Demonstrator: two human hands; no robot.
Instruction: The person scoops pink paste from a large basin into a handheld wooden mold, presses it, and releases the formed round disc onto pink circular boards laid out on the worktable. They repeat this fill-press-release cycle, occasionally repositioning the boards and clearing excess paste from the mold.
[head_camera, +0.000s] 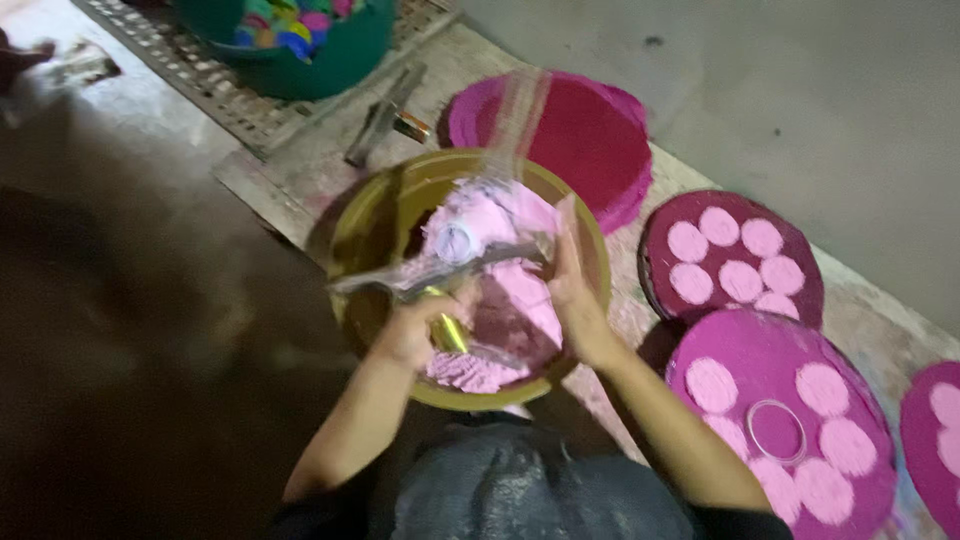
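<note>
Two hands, left, right, grip clear bag over bowl; concrete floor (pink-dusted).

Your bowl sat before you, powder in it; round boards bearing discs lay to its right, a tub behind on a grate.

The picture is dim and soft overall, with grain in the dark areas. Light seems to fall from the upper right, where the grey wall and the pink discs read brightest. The left and lower left of the frame sink into near-black shadow. Motion blur smears the centre: the clear plastic bag over the yellow bowl streaks, catching pale glare. The upper left corner is blurred too.
</note>
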